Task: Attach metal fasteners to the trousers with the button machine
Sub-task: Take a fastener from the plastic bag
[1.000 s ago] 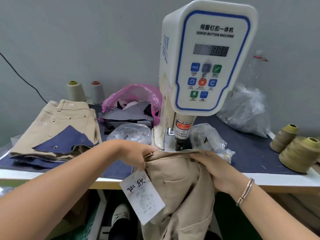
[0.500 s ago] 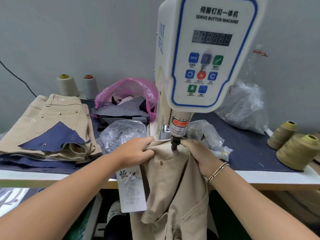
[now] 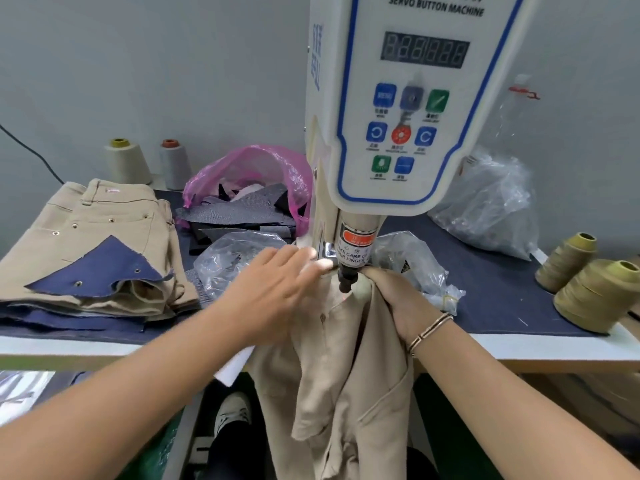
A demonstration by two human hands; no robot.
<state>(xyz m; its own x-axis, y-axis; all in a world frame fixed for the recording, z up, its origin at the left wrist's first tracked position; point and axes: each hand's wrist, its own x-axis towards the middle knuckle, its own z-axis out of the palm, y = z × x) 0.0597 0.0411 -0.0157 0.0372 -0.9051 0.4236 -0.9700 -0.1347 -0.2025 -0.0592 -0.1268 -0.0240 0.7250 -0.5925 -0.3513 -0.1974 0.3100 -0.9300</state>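
The white and blue servo button machine (image 3: 408, 109) stands on the table, its black punch tip (image 3: 346, 284) just above the beige trousers (image 3: 346, 368). The trousers hang over the table's front edge, with a small fastener visible on the cloth below the punch. My right hand (image 3: 398, 303) grips the waistband right of the punch. My left hand (image 3: 277, 289) is blurred, fingers stretched out toward the machine's base left of the punch, holding nothing I can see. A white paper tag (image 3: 232, 368) peeks out under my left forearm.
A stack of folded beige trousers (image 3: 93, 237) with a blue denim scrap on top lies at the left. A pink bag of dark scraps (image 3: 252, 174) and clear plastic bags (image 3: 491, 209) flank the machine. Thread cones (image 3: 595, 292) stand at the right, two more (image 3: 128, 164) at the back left.
My left hand has let go of the waistband and stretched its fingers toward the machine's base. The camera has moved closer. My right hand keeps its grip.
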